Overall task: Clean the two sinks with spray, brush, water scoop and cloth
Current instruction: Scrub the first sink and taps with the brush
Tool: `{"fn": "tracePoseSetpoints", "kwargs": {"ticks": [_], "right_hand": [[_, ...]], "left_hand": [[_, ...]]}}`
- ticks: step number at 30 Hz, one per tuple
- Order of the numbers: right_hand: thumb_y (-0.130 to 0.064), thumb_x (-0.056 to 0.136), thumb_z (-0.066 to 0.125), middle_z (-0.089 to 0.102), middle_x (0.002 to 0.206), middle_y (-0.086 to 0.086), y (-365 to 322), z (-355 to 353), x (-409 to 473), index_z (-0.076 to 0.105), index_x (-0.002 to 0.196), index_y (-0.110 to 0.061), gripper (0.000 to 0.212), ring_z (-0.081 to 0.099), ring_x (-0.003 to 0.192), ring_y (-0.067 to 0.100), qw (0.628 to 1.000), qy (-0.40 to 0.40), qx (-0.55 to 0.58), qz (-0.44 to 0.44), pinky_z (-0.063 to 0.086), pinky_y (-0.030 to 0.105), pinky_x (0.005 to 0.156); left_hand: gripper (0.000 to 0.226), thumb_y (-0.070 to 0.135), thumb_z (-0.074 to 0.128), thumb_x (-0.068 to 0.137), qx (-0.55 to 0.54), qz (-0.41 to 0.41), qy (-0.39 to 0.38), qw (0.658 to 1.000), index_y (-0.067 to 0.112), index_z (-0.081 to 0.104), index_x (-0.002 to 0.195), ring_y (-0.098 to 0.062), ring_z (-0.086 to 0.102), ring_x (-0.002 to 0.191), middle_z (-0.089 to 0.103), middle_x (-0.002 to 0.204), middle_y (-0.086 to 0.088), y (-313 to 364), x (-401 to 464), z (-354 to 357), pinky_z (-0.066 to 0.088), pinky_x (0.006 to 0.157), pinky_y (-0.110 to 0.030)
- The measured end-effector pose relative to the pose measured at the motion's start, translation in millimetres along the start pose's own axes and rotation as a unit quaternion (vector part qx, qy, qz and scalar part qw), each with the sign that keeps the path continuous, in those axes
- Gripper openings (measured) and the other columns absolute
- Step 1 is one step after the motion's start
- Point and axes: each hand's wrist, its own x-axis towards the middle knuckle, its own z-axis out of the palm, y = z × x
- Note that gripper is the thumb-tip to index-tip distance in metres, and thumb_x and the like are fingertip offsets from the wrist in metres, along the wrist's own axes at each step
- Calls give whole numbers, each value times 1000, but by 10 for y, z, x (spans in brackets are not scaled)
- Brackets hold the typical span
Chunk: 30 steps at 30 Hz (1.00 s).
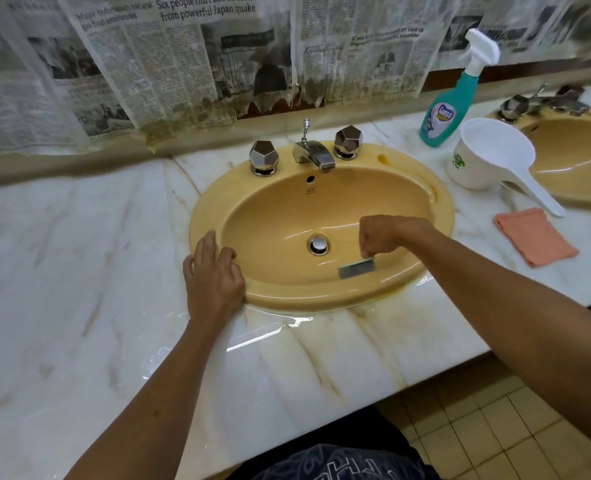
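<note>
Sink [321,216], right hand [387,233] gripping brush [356,270], left hand [212,271] spread on rim, scoop [491,157], cloth [534,237] beside

You've got the brush [356,270] bristles-down in the near sink [321,289]; teal spray bottle [448,109], white scoop [488,157] and pink cloth [534,237] sit right, beside the far-right sink [578,147].

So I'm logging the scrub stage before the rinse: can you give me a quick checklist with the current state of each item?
1. Brush gripped by right hand: ok.
2. Brush inside near sink: ok.
3. Left hand resting on sink rim: ok.
4. Water scoop upright on counter: ok; water inside: cannot tell.
5. Cloth lying on counter: ok.
6. Spray bottle upright: ok.
</note>
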Motion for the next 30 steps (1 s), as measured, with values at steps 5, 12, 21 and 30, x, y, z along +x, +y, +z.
{"fn": "tracePoseSetpoints", "kwargs": {"ticks": [5,12,21,30], "right_hand": [[-18,86,63,73,99,5,-225,167,28,71,94,-11,13,62,100,26,998,45,-2,-33,38,45,96],[-15,87,56,59,88,2,-1,-86,-121,54,93,-14,7,57,93,27,987,42,-148,47,34,47,96],[-12,83,63,47,63,5,-526,98,16,47,62,-12,26,39,61,22,998,-36,-5,-55,34,26,55],[-11,85,60,46,69,1,-558,247,21,44,66,-15,25,42,70,23,999,15,29,-34,36,37,74]], "left_hand": [[35,23,35,87,8,0,-2,1000,13,65,102,-24,30,142,38,152,-11,-11,2,3,26,112,-48],[35,23,35,87,8,-2,-3,1000,13,65,101,-23,29,143,38,152,-11,6,3,0,26,113,-49],[32,23,37,86,14,-4,-5,1000,13,64,101,-24,30,142,38,152,-11,-4,8,12,27,111,-49],[37,25,34,87,2,-13,-13,1000,15,65,104,-22,28,143,35,154,-10,13,3,-11,23,114,-50]]}}
